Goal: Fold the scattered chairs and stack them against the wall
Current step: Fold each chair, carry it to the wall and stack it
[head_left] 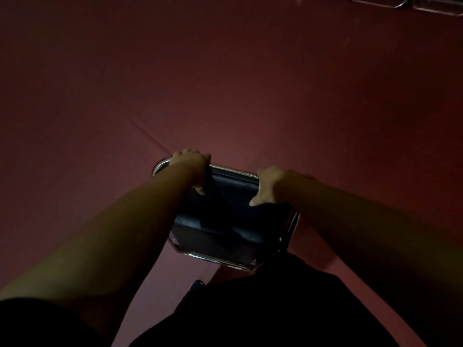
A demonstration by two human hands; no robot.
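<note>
A folding chair with a dark padded seat and a chrome tube frame is right in front of me, over the red floor. My left hand grips the chrome top rail near its left corner, thumb down on the dark padding. My right hand grips the same rail at its right end, thumb pressed on the padding. The lower chrome bar shows near my dark clothing. Dim light hides how far the chair is folded.
Red carpeted floor stretches ahead, with a faint seam running diagonally at the left. Chrome frames of other chairs show at the top right edge. My dark clothing fills the bottom of the view.
</note>
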